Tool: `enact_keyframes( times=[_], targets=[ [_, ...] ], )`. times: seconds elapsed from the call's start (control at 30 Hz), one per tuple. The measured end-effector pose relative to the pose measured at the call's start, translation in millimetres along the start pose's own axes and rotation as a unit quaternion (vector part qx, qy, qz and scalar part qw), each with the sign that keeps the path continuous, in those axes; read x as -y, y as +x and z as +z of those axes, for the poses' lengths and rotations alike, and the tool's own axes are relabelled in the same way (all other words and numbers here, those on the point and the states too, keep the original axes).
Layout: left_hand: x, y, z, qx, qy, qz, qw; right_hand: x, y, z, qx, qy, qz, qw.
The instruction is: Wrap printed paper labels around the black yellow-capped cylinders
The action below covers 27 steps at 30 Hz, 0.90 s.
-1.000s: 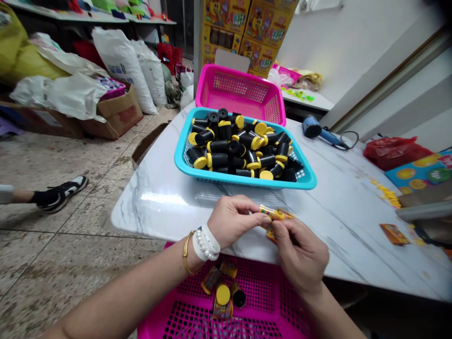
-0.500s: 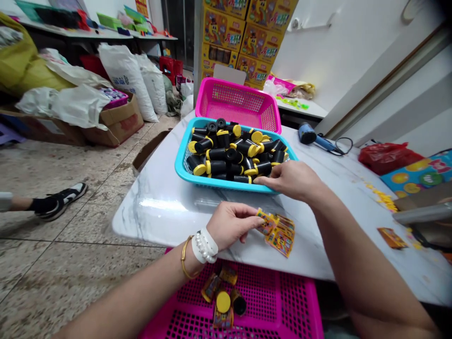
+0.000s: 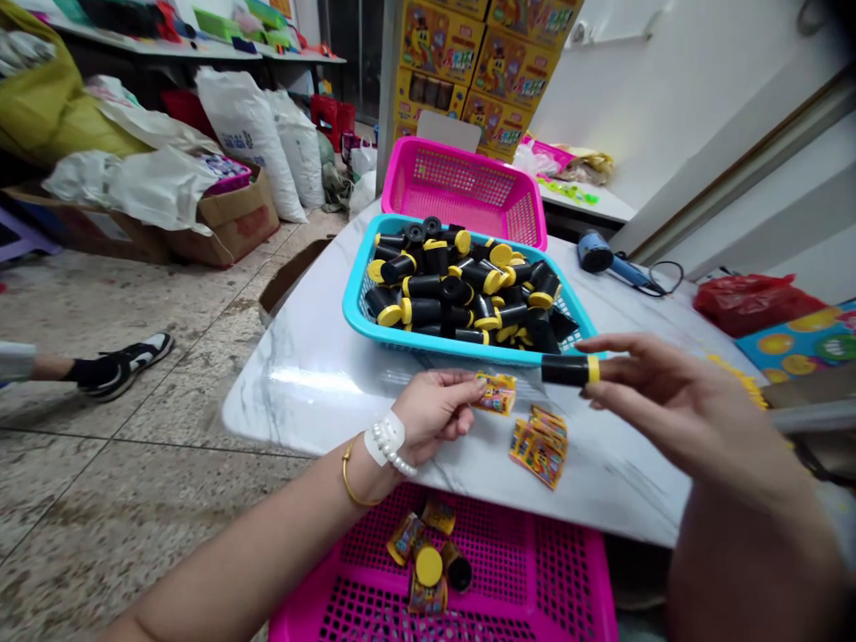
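My left hand [image 3: 438, 415] pinches a yellow printed label sleeve [image 3: 496, 393] above the white marbled table [image 3: 294, 374]. To its right, my right hand [image 3: 642, 388] holds a black canister [image 3: 565, 369] by its yellow-capped end, the black end pointing left toward the sleeve. More printed sleeves [image 3: 540, 446] lie overlapped on the table below the canister. Behind the hands stands a blue basket [image 3: 358, 308] heaped with black canisters with yellow caps. Several labelled canisters [image 3: 428, 567] lie in a magenta basket [image 3: 508, 553] below the table's front edge.
A pink basket [image 3: 461, 183] stands behind the blue one. A blue heat gun [image 3: 619, 267] with a cable and a red plastic bag [image 3: 749, 301] are at the right. Stacked yellow cartons [image 3: 495, 71] rise behind. Another person's shoe [image 3: 127, 366] is at the left.
My right hand has left the blue basket with a canister and moved right, toward the camera. My left hand has lifted one sleeve off the pile and shifted slightly up. The view has shifted a little.
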State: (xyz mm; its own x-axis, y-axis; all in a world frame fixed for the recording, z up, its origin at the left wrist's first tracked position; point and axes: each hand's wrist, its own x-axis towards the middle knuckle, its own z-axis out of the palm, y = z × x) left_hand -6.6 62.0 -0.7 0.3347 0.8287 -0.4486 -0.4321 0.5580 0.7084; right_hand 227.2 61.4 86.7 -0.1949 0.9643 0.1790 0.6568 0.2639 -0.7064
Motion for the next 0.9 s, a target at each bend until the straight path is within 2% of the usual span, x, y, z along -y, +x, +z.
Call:
enact_keyframes(
  times=[0.1, 0.2, 0.27, 0.4, 0.63, 0.73, 0.9],
  targets=[
    [-2.8, 0.5, 0.0, 0.001, -0.033, -0.024, 0.999, -14.0, -23.7, 25.8, 0.034, 0.223, 0.040, 0.973],
    [-5.6, 0.9, 0.2, 0.023, -0.054, -0.050, 0.997, -23.4, -32.7, 52.0, 0.007, 0.287, 0.062, 0.956],
    [-7.1, 0.6, 0.3, 0.028, -0.063, -0.061, 0.996, -25.9, -35.3, 60.2, -0.020, 0.280, 0.077, 0.957],
    [-7.0, -0.3, -0.3, 0.022, -0.066, -0.054, 0.996, -25.3, -39.9, 59.3, -0.054, 0.245, 0.094, 0.964],
    [-4.5, 0.1, -0.8, 0.029, -0.072, -0.047, 0.996, -24.8, -39.4, 64.0, -0.032, 0.292, 0.082, 0.953],
    [-4.4, 0.3, -0.4, 0.031, -0.079, -0.048, 0.995, -23.9, -41.2, 66.3, -0.029, 0.239, 0.090, 0.966],
    [-3.2, 0.0, 0.2, 0.037, -0.065, -0.036, 0.997, -16.1, -46.2, 71.6, -0.089, 0.157, 0.056, 0.982]
  ],
)
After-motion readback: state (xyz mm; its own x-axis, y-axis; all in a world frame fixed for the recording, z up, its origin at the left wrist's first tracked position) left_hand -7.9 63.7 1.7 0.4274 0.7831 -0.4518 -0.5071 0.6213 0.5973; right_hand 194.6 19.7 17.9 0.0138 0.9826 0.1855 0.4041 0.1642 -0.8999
